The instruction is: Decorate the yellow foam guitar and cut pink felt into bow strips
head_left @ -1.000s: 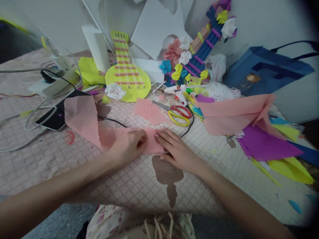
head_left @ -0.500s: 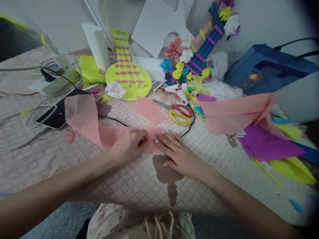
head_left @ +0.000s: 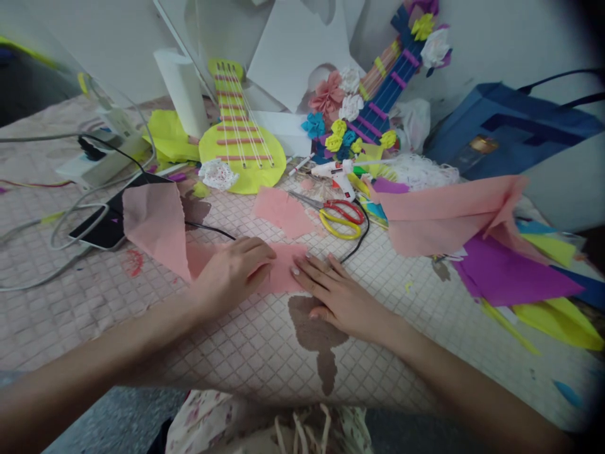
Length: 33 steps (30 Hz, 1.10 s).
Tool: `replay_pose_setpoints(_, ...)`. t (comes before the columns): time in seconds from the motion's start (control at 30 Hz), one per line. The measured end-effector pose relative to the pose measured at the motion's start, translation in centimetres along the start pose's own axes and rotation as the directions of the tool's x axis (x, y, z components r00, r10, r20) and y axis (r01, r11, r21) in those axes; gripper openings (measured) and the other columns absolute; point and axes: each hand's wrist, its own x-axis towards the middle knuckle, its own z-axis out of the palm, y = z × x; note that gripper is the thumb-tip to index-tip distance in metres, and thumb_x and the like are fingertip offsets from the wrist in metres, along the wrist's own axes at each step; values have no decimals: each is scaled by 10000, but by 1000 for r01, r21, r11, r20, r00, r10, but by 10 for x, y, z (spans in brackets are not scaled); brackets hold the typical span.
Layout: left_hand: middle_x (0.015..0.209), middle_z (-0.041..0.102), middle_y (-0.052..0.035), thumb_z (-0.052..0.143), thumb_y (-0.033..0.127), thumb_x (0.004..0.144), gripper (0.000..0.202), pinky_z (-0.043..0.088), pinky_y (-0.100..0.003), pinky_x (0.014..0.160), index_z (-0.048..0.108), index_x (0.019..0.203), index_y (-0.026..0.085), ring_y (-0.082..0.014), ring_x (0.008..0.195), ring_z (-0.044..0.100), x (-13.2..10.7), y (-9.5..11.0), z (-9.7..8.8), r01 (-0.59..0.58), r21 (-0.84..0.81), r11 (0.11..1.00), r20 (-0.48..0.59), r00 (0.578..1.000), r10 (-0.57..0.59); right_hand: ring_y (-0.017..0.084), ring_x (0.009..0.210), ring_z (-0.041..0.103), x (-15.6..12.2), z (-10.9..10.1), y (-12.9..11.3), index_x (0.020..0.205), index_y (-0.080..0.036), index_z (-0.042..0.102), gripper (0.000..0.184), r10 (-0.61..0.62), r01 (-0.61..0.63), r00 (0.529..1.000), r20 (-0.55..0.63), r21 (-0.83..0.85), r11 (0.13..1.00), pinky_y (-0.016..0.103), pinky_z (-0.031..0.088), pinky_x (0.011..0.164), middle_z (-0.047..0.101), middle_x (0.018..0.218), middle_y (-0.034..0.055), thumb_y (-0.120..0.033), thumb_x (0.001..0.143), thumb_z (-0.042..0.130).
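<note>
A long strip of pink crepe paper (head_left: 161, 224) lies on the quilted pink cloth (head_left: 227, 340) in front of me, its left end lifted in a flap. My left hand (head_left: 234, 274) rests on the strip's middle with its fingers curled down onto the paper. My right hand (head_left: 335, 293) lies flat with fingers stretched out, its fingertips pressing the strip's right end. The two hands nearly touch.
Red-and-yellow scissors (head_left: 340, 217) and a white glue gun (head_left: 338, 173) lie just beyond the hands. A yellow paper guitar (head_left: 241, 135), a blue flowered guitar (head_left: 373, 107), coloured paper sheets (head_left: 501, 271), a phone (head_left: 106, 227) with cables and a blue bag (head_left: 510, 129) surround them.
My left hand has shifted slightly left and up along the strip, fingers now lying over it. My right hand has slid a little toward me, fingers staying flat on the paper.
</note>
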Motion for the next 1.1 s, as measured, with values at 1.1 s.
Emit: replay_pose_setpoints(1.1,1444,398,-111,336,148,941,421,213,-523,1111,396,1358,160,-222,1380,271,-11,-18,2,-287,172,942,169,951,259,271,1408,137,-25,5,8,1439,-152,289,611,-65,65,994,-87,-8,998,556,209,1117,329,1487,74,-470,926,384)
